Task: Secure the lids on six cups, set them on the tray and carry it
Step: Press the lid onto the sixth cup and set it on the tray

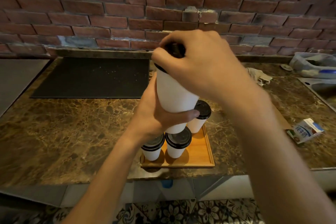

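Observation:
I hold a white paper cup up in front of me, above the wooden tray. My left hand grips the cup's lower part. My right hand curls over the black lid on the cup's rim, fingers round its edge. Three lidded white cups stand on the tray: one at the front left, one beside it, one further back. My arms hide part of the tray's back.
The tray sits near the front edge of a brown marble counter. A black mat lies at the back left. A milk carton lies on the right, with a crumpled cloth and a sink behind it. A brick wall backs the counter.

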A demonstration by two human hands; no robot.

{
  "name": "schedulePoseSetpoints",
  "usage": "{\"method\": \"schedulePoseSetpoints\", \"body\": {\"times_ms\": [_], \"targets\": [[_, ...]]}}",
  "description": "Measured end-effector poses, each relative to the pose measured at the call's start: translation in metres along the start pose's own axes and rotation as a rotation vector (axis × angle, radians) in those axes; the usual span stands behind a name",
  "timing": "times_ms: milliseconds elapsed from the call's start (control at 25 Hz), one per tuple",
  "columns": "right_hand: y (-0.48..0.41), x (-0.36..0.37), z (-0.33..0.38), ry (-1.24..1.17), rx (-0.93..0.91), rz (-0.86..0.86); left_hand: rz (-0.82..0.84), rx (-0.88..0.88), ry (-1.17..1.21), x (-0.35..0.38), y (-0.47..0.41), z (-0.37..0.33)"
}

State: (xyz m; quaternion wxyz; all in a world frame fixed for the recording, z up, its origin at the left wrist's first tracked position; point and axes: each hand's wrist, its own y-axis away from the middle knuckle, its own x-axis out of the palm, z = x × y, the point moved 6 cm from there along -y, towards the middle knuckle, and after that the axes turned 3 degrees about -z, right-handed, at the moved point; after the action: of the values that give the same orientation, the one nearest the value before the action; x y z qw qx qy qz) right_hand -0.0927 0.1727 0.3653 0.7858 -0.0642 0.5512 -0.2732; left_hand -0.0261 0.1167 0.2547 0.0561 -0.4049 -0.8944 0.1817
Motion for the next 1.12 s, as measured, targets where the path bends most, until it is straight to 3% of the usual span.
{"method": "schedulePoseSetpoints", "body": {"times_ms": [80, 160, 280, 360, 440, 520, 640, 720, 760, 880, 920, 1000, 1120], "targets": [[0.001, 0.002, 0.002, 0.154, 0.086, -0.174, -0.067, 0.027, -0.029, 0.0, 0.001, -0.002], [0.0, -0.007, 0.007, -0.001, -0.026, -0.23, -0.068, 0.073, -0.037, -0.003, -0.001, -0.008], [-0.005, -0.015, 0.003, -0.31, -0.182, -0.002, 0.04, 0.049, 0.0, -0.009, -0.007, -0.008], [-0.004, -0.01, 0.003, -0.358, -0.25, 0.169, 0.094, -0.005, 0.036, -0.009, -0.007, -0.006], [-0.004, -0.01, 0.005, -0.357, -0.288, 0.226, 0.125, -0.026, 0.08, -0.008, -0.004, -0.003], [-0.005, -0.006, 0.004, -0.29, -0.231, 0.15, 0.104, -0.028, 0.092, -0.008, -0.003, -0.003], [-0.001, 0.008, 0.013, 0.061, -0.015, -0.177, 0.027, -0.003, 0.02, -0.006, -0.005, -0.007], [0.0, 0.007, 0.02, 0.195, -0.015, -0.248, 0.022, 0.018, -0.028, -0.004, -0.005, -0.01], [-0.004, 0.003, 0.019, 0.141, -0.078, -0.176, 0.028, 0.009, 0.005, -0.007, -0.004, -0.011], [-0.006, -0.013, 0.018, -0.406, -0.276, 0.286, 0.199, 0.008, 0.107, -0.012, -0.002, -0.017], [-0.004, -0.016, 0.015, -0.515, -0.289, 0.322, 0.262, 0.027, 0.111, -0.011, -0.001, -0.02], [-0.004, -0.017, 0.015, -0.505, -0.243, 0.217, 0.256, 0.043, 0.106, -0.009, -0.002, -0.023], [-0.005, -0.019, 0.016, -0.308, -0.141, -0.059, 0.119, 0.047, 0.097, -0.012, -0.006, -0.023]]}}
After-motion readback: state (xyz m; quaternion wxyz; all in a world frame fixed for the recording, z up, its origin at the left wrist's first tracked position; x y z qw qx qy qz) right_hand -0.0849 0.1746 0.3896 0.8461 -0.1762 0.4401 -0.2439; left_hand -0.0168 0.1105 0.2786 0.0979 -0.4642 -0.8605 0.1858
